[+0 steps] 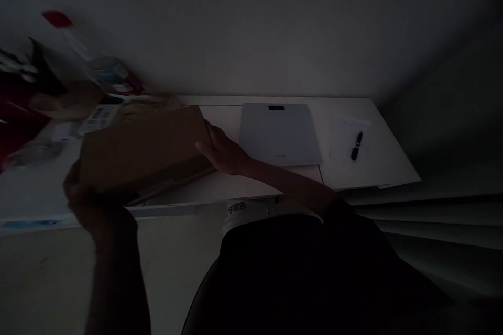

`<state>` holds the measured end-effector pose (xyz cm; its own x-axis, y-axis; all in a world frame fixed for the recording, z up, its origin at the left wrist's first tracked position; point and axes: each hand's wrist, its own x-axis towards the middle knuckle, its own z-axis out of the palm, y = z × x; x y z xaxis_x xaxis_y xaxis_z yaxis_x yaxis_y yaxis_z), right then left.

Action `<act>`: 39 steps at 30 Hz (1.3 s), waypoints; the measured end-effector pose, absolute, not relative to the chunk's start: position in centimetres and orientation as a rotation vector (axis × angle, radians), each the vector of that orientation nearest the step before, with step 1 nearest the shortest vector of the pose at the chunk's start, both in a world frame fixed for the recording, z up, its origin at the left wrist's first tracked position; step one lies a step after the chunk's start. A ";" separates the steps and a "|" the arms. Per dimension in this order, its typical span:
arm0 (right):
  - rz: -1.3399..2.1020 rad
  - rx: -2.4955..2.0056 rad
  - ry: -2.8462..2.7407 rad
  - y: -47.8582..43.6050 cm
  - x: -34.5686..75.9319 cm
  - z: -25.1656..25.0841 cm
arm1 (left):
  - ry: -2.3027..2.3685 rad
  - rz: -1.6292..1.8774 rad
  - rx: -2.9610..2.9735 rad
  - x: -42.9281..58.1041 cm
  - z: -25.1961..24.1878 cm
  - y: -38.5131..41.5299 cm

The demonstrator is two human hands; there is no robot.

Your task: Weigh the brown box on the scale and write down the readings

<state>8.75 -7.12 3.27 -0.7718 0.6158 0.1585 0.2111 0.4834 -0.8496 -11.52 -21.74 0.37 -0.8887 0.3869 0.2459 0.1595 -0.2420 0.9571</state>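
Between both palms I hold a brown cardboard box [145, 149], tilted, over the left part of the white table. My left hand [80, 196] grips its left end near the lower corner, with some fingers hidden behind the box. Against the right end presses my right hand [223, 151], its thumb lying on the top face. Just right of that hand lies a flat, pale scale [279, 136] with a small dark display at its far edge. The picture is dim, and the box's underside is out of sight.
A sheet of paper [340, 138] with a black pen [357, 145] lies right of the scale. At the back left stand a blurred can [110, 70] and a red-topped bottle [58, 19]. Clear plastic [35, 152] lies at the left. A wall rises behind the table.
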 end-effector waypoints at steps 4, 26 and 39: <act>1.316 -0.700 -2.228 -7.0 8.4 2.4 | 1.840 2.259 0.569 -11.8 -0.8 -21.7; 1.330 -0.736 -2.204 -7.0 11.2 3.2 | 2.356 2.339 1.306 -10.4 -0.6 -23.8; 0.314 -1.590 -2.437 -1.0 34.5 6.2 | 1.081 1.183 2.835 9.9 3.2 -13.2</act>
